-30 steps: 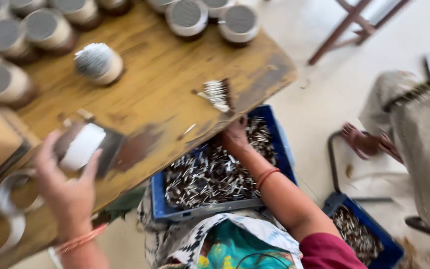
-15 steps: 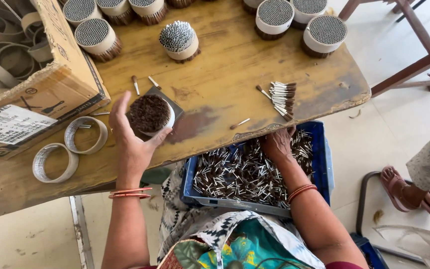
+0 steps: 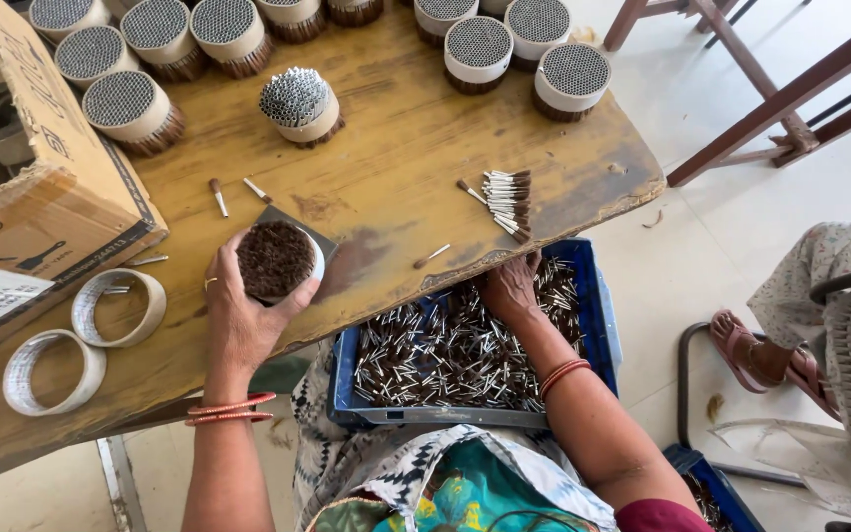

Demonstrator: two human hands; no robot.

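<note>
Head view shows us the wooden worktop point(image 3: 396, 187), then the blue crate point(image 3: 598, 325) of loose sticks on our lap below its edge. Our left hand point(image 3: 238, 320) has its fingers wrapped around a round bundle point(image 3: 276, 259) standing on the worktop. Our right hand point(image 3: 512, 289) digs into the crate's sticks, its fingers curled; whether they hold any, we cannot tell.

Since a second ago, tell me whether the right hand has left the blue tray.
No. The right hand stays in the blue tray of small sticks, at the wooden table edge just below the stick pile, as before.
</note>
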